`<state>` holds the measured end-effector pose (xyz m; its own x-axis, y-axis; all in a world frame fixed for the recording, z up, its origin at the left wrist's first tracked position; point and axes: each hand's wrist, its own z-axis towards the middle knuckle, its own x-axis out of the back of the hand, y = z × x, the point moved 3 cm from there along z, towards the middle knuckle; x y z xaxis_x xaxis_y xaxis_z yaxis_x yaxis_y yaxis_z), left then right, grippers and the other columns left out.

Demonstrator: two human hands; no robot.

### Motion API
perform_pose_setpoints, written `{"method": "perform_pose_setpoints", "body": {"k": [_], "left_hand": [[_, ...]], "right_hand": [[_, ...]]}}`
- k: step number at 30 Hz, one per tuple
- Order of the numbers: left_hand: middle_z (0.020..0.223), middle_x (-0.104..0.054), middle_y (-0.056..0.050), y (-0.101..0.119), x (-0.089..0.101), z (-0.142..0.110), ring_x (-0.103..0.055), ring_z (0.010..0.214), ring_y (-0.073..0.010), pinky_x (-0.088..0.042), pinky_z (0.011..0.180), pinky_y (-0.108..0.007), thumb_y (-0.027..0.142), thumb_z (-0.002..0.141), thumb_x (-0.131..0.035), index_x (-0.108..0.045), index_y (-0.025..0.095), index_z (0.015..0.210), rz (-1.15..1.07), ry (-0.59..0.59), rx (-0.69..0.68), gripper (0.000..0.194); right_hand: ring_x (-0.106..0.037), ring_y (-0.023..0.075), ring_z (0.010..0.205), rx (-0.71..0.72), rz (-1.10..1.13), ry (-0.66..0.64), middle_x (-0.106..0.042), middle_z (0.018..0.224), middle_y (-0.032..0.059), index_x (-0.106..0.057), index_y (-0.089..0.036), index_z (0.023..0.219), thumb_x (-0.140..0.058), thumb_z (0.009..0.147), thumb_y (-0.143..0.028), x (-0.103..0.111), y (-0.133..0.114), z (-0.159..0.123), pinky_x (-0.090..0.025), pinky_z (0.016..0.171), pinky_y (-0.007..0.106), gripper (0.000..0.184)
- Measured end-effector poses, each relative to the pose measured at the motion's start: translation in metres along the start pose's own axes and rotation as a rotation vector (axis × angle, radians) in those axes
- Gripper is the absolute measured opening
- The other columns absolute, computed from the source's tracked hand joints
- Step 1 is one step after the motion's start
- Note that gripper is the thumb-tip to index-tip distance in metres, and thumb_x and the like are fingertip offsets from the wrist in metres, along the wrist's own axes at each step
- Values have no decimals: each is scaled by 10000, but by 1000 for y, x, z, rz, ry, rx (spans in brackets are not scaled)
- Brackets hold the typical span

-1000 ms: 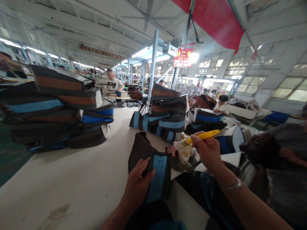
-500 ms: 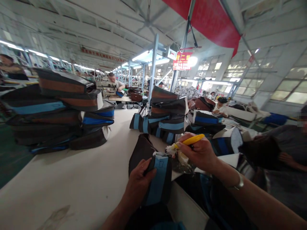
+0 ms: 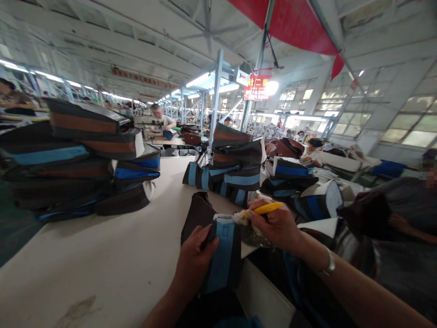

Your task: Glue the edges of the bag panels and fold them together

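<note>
My left hand (image 3: 198,250) grips the side of a dark fabric bag piece (image 3: 223,255) with a light-blue stripe, thumb on the near face and fingers curled round its edge. In my right hand (image 3: 275,228) is a yellow-handled brush (image 3: 268,208), held like a pen. Its whitish, ragged bristles are at the piece's upper right edge; whether they touch it I cannot tell. A pale strip shows along that top edge. Behind my right wrist lies a clear plastic bag or container (image 3: 254,238), mostly hidden by the hand.
A tall pile of dark bag pieces (image 3: 85,155) with brown and blue stripes stands on the white table (image 3: 136,259) at left. Another pile (image 3: 239,159) is straight ahead, with more pieces (image 3: 293,168) to its right. A co-worker (image 3: 406,205) sits at far right holding dark material.
My right hand has moved slightly left and down with the brush, its bristles staying by the piece's top edge. My left hand keeps its grip. The whole view has shifted a little.
</note>
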<state>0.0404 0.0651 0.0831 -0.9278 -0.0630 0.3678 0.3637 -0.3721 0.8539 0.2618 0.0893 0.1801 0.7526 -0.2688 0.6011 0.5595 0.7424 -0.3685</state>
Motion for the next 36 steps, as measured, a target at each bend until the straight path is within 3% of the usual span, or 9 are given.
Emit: {"method": "perform_pose_setpoints", "body": {"k": [4,6,9,14,19,23,28,33,36], "left_hand": [[883,-579,-50,2,-9,-4,-570,814,-174,-467,756,-280,330,946,-498,-668,186,1149,196,45,-152,301],[887,-566,-53,3,-15,-6,-569,796,-163,-469,737,-269,316,958,-474,-664,181,1119,240,27,-191,283],[847,-555,-43,5,-22,-7,-569,748,-143,-471,686,-240,288,971,-450,-670,180,1006,289,19,-217,248],[871,-589,-63,8,-28,-12,-588,757,-171,-497,678,-270,175,948,-458,-603,166,1218,638,122,-391,307],[822,-588,-68,16,-41,-20,-569,719,-213,-493,618,-331,13,834,-465,-582,118,1213,946,182,-599,411],[844,-593,-70,22,-48,-20,-562,719,-214,-499,614,-340,9,814,-481,-577,104,1191,993,185,-633,401],[843,-594,-75,22,-49,-17,-566,723,-215,-493,613,-336,0,806,-460,-579,107,1158,1007,172,-627,387],[840,-587,-81,21,-51,-17,-569,726,-227,-490,610,-349,16,840,-427,-564,106,1185,999,122,-628,382],[825,-591,-78,21,-41,-17,-576,736,-226,-498,635,-350,23,861,-413,-573,116,1180,951,132,-633,370]], "right_hand": [[-657,175,776,-26,61,67,-668,815,35,-611,-195,787,-599,913,-274,1,-19,9,-498,697,289,149],[-657,172,780,-6,122,19,-667,807,34,-604,-193,770,-579,921,-277,-5,-28,13,-500,698,280,175],[-636,166,716,54,33,-53,-656,749,31,-592,-185,760,-572,906,-261,-13,-33,18,-487,686,286,165],[-609,152,674,13,-41,29,-658,778,49,-597,-179,755,-572,921,-305,-4,-31,26,-438,598,265,210],[-451,104,511,71,-185,-198,-539,601,-10,-529,-188,663,-576,874,-244,-8,-41,32,-291,508,269,223],[-388,96,499,112,-325,-181,-487,575,-25,-458,-193,642,-584,837,-223,-7,-43,36,-245,522,280,234],[-430,125,553,207,-415,-335,-527,618,-8,-483,-196,678,-566,844,-207,-12,-49,33,-275,563,286,186],[-433,122,540,207,-412,-312,-516,602,-15,-507,-194,689,-578,853,-231,-18,-48,33,-280,564,284,183],[-446,126,540,173,-410,-278,-544,611,0,-535,-186,664,-604,830,-236,-15,-36,38,-300,568,285,187]]}}
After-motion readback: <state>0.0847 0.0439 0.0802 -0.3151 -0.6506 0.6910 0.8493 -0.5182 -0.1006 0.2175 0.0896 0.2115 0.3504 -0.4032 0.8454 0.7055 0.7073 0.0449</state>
